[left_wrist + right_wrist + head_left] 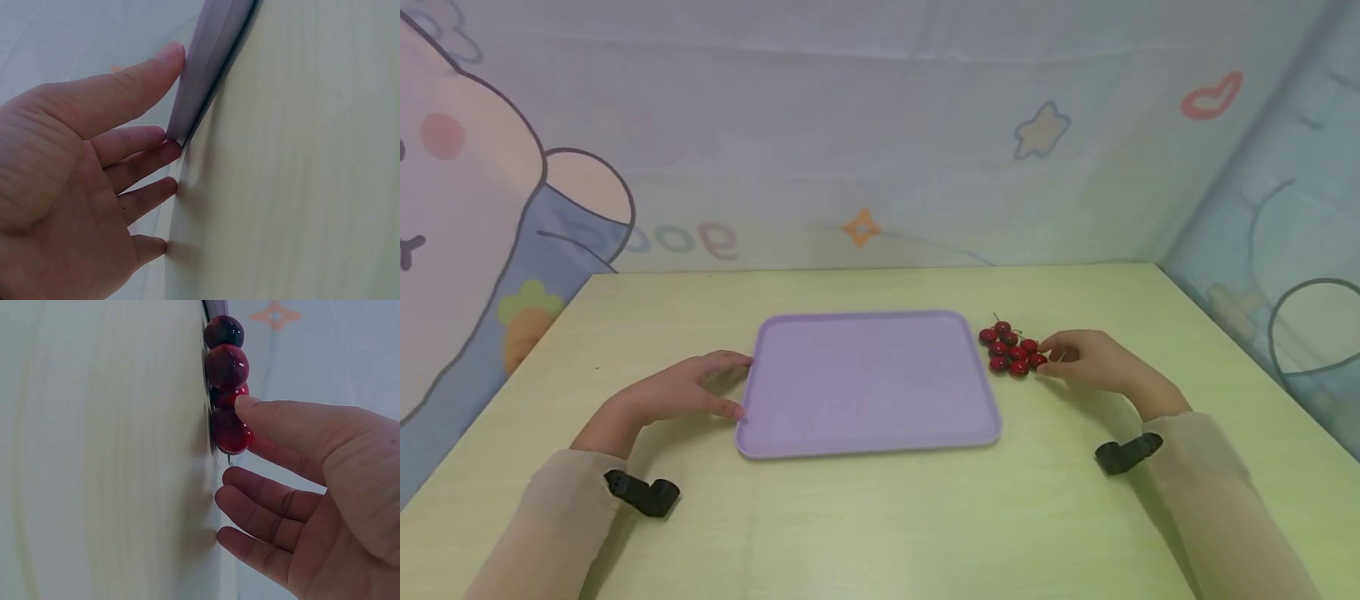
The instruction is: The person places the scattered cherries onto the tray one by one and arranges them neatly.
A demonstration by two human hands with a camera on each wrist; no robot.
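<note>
A flat lilac tray [868,383] lies in the middle of the pale wooden table [880,517], with nothing on it. My left hand [739,385] rests at its left edge. In the left wrist view the left hand [164,100] has its thumb along the tray rim [212,56] and its straight fingers against the tray's corner. A bunch of several dark red cherries [1011,350] lies on the table just right of the tray's far corner. My right hand [1047,357] touches its right side. Up close, the thumb and forefinger of the right hand [247,425] lie against the nearest cherries [226,365], the other fingers relaxed.
Cloth walls with cartoon prints [880,150] close off the table at the back and both sides. A black strap sits on each wrist [643,493]. Bare tabletop stretches in front of the tray.
</note>
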